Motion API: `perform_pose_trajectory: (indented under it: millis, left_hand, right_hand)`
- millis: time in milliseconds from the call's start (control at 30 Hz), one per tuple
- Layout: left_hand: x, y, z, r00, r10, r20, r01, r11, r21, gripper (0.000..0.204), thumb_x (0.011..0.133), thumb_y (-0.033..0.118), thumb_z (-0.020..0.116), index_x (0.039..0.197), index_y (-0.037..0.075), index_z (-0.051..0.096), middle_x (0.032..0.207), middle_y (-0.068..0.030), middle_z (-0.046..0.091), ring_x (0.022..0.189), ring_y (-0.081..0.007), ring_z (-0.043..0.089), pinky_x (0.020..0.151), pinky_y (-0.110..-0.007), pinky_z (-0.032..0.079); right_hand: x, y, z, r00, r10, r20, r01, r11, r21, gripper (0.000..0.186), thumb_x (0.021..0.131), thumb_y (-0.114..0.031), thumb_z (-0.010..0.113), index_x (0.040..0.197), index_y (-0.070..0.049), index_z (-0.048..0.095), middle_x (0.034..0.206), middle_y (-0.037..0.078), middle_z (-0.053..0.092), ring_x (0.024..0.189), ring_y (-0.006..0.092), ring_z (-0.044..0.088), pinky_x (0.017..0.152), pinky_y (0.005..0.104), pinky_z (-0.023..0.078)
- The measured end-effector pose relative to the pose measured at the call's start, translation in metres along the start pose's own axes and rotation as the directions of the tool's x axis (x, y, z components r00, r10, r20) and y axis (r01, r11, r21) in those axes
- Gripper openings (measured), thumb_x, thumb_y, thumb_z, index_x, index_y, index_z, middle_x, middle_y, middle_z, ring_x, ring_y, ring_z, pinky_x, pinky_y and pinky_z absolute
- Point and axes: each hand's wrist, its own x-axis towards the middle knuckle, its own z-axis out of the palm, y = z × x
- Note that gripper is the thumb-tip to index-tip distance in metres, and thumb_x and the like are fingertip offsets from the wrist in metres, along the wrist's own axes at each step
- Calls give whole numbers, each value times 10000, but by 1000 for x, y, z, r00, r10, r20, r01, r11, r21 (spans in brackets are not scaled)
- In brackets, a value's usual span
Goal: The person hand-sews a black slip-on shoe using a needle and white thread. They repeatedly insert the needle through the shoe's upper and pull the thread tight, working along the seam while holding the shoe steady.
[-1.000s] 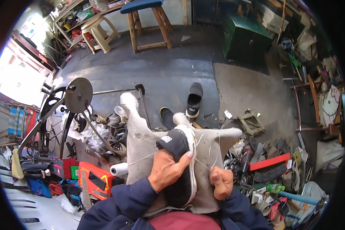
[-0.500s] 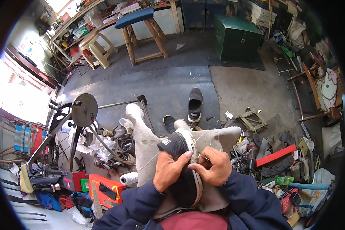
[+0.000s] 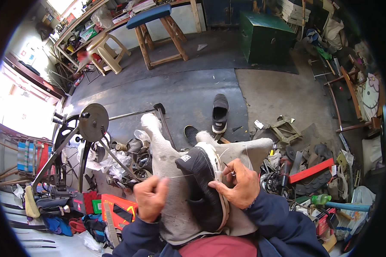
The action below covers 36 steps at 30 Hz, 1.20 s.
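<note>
A black mesh shoe (image 3: 200,174) with a white sole lies on its side across my lap, over a grey cloth (image 3: 169,210). My left hand (image 3: 150,198) is closed to the left of the shoe, apart from it. White thread (image 3: 179,176) stretches from that fist to the shoe's upper. At the sole's right edge, my right hand (image 3: 241,185) pinches a thin dark tool (image 3: 227,167), its thumb against the sole. The tool's lower part is hidden by the fingers. More thread loops near the sole and over the cloth.
A matching black shoe (image 3: 220,113) stands on the floor ahead, with a loose dark sole (image 3: 191,134) nearby. To the left is a hand-wheel machine (image 3: 94,122). An orange-red box (image 3: 118,211) bears a dark phone. Tools and scraps crowd the right, around a red bar (image 3: 311,170).
My left hand has let go of the shoe and moved left and slightly down, drawing the thread out taut. The right hand stays at the sole.
</note>
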Motion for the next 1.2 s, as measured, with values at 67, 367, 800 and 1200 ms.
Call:
perform_pose_trajectory:
  millis: [67,367,800,1200]
  left_hand:
    - [1,-6,-10,981,-119,-152,88,978,-191,422,980,56,678,649,37,417,593,19,474,552,-90,387,530,-299,333]
    - [-8,43,22,946,291,142,-184,844,-504,157,945,110,713,1008,-31,744,861,-134,718,731,-271,715,661,-369,568]
    - [8,42,68,960,274,58,-264,955,-134,41,937,-7,753,968,-5,726,814,-66,687,695,-132,652,643,-275,512]
    - [12,35,70,996,59,71,-40,968,-248,90,1000,73,714,1029,-10,692,779,-123,719,684,-142,689,655,-302,533]
  right_hand:
    - [0,2,2,1000,-1,-17,1,1000,3,491,783,-336,948,983,-79,581,719,45,605,590,193,615,555,348,505]
    - [-5,-1,-13,994,70,80,-84,978,189,337,865,-177,857,1053,-32,617,804,92,654,641,220,645,611,343,521]
    - [7,1,-24,995,-45,84,27,979,201,202,974,11,679,1175,39,680,850,75,737,706,80,660,671,261,532]
    - [10,83,-79,660,706,-258,211,155,965,403,1110,-391,540,1279,-42,653,762,-24,548,508,42,361,431,217,312]
